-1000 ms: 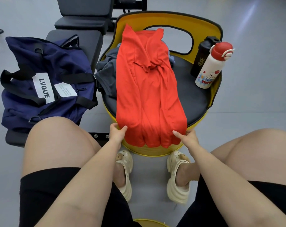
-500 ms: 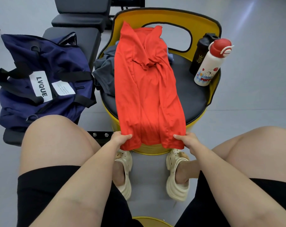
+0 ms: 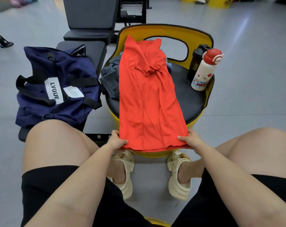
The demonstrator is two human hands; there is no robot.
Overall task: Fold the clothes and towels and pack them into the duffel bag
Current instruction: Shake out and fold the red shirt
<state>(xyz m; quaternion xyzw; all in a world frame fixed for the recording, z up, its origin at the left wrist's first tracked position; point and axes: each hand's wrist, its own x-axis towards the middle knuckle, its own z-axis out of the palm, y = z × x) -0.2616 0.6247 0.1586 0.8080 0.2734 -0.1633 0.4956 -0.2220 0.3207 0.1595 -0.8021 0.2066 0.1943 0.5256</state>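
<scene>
Yellow seat [image 3: 196,32] | both hands grip red shirt [image 3: 148,102] hem (lifted)

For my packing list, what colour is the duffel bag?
Navy blue duffel bag with black straps, head view.

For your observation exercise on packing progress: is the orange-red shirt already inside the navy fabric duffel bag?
No: the orange-red shirt lies stretched along the yellow round stool, both hands holding its near hem, while the navy fabric duffel bag sits apart.
</scene>
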